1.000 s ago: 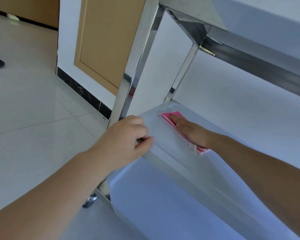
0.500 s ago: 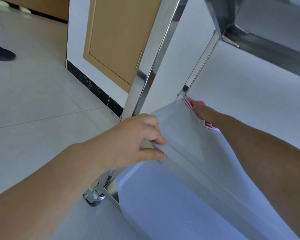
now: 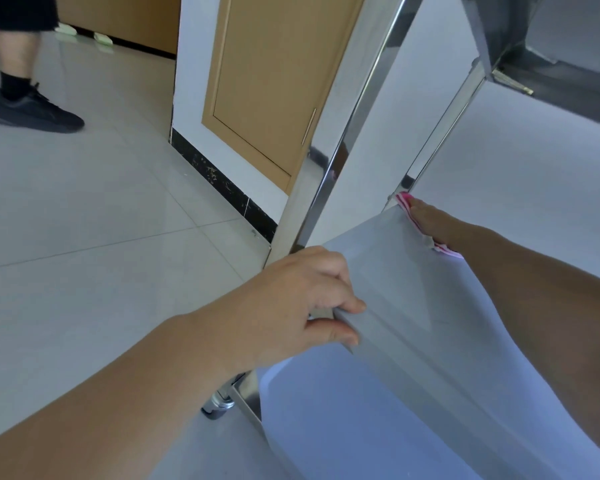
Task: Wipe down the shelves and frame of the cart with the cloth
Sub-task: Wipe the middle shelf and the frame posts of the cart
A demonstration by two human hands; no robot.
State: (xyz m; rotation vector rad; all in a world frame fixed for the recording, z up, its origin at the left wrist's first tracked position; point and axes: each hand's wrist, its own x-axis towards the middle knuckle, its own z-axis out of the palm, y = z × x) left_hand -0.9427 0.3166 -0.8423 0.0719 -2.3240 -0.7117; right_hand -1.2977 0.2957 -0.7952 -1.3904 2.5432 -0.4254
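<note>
The steel cart fills the right half of the view. My left hand grips the near corner of its middle shelf, beside the shiny front post. My right hand lies flat on a pink cloth and presses it onto the far corner of that shelf, at the foot of the rear post. Most of the cloth is hidden under the hand. The bottom shelf shows below and the top shelf's underside above.
A caster wheel sits under the near corner on the pale tiled floor. A tan cabinet door and white wall with a dark skirting stand behind the cart. Another person's leg and black shoe are at the far left.
My right hand has slid the pink cloth along the middle shelf away from me, into the far corner by the rear post. My left hand keeps its grip; the view tilted up.
</note>
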